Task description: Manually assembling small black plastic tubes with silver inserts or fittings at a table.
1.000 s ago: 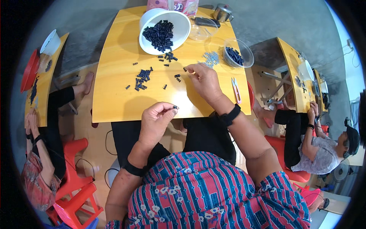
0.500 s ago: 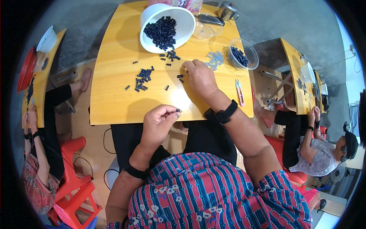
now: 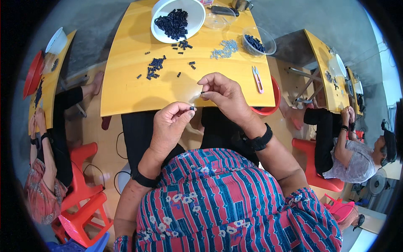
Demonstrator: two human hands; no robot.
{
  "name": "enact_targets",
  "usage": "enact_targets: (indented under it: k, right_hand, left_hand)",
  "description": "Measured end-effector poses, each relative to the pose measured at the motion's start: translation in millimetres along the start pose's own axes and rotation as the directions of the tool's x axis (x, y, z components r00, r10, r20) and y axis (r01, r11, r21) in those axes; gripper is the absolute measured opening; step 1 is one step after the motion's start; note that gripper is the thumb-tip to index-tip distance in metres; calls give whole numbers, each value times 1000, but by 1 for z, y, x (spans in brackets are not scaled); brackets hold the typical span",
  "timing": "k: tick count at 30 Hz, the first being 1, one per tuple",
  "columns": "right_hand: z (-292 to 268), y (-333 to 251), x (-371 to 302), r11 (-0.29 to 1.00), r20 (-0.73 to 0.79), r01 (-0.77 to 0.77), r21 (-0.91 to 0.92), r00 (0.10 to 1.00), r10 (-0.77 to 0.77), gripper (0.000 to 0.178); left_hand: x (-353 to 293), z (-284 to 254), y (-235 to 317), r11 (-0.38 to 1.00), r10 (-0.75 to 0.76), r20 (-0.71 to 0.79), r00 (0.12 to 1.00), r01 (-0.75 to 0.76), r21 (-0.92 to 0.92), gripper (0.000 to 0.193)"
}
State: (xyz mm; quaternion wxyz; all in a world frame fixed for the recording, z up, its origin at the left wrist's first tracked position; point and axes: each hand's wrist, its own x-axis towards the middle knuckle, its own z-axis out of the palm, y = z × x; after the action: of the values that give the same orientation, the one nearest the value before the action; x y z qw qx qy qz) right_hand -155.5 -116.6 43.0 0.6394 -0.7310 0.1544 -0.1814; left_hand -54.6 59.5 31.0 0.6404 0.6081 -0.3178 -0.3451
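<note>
The person's left hand (image 3: 172, 122) is just beyond the near edge of the yellow wooden table (image 3: 130, 98), and its thumb and fingers pinch a small black cylindrical piece (image 3: 192, 108). The right hand (image 3: 226, 97) is above this same edge of the table; its thumb and index finger grasp a tiny dark piece (image 3: 202, 93), whose exact shape cannot be told. The two hands are near each other but apart.

On the middle of the table lies a loose pile of short black pieces (image 3: 154, 67). Toward the table's far edge stands a round white plastic tub (image 3: 196, 19) with many similar pieces. Along the table's right side are small clear pieces (image 3: 226, 49), a round transparent plastic bowl (image 3: 270, 44) with dark pieces inside, and pink-handled metal snips (image 3: 258, 82).
</note>
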Motion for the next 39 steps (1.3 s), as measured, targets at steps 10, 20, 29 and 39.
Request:
enact_targets:
  k: [10, 20, 29, 39]
  right_hand:
    - [10, -24, -31, 947, 71, -65, 316, 996, 44, 24]
    - [18, -40, -42, 988, 128, -9, 152, 992, -10, 21]
    - [24, -41, -43, 995, 113, 89, 35, 989, -92, 20]
    - [25, -44, -43, 961, 126, 238, -139, 967, -222, 23]
  left_hand:
    - [-28, -1, 14, 981, 84, 48, 995, -91, 170, 9]
    - [-34, 3, 16, 992, 75, 48, 996, -79, 100, 10]
    - [-35, 3, 18, 993, 69, 60, 996, -74, 90, 10]
    - [-33, -3, 9, 986, 70, 106, 992, -86, 146, 12]
